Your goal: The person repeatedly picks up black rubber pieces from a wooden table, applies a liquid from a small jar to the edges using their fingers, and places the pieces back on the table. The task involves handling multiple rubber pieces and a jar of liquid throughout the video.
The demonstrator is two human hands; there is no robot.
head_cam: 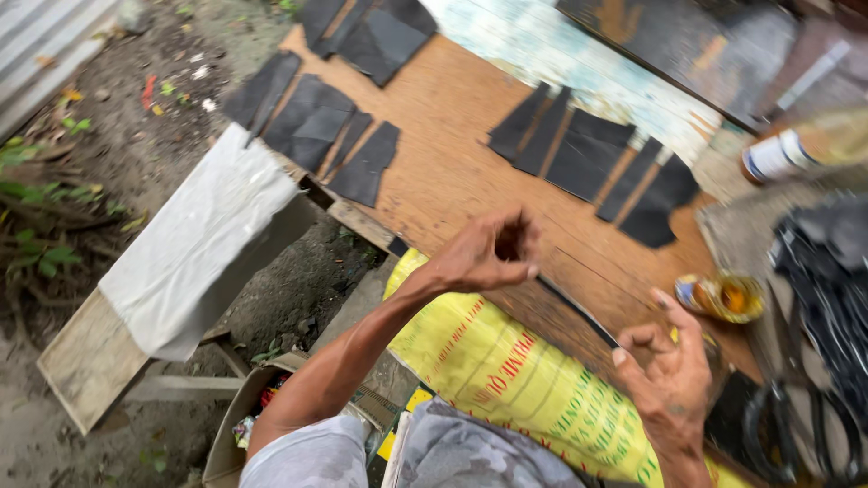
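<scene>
Nearest the lens: grey patterned cloth [470, 452] over the lap, then a yellow printed sack [506, 370] draped beneath the forearms. Left hand [488, 253] curled shut into a loose fist above the brown wooden board [452, 154], knuckles up, pinching one end of a thin dark strip [574, 307]. Strip long, narrow and black (rubber or leather, hard to tell which), running slantwise over the board's near edge from the left fist toward the right hand [669, 370]. Right hand palm up with fingers half curled and spread, not closed on anything; strip's far end just beside its fingertips, contact not clear. Beyond the hands, flat black cut pieces [588, 158] laid in overlapping rows on the board, a second cluster [312, 122] near the board's left edge, well apart from both hands. Small yellowish bottle [723, 296] lying just above the right hand. White cloth [194, 244] over a plank [86, 366] at left, on bare dirt.
</scene>
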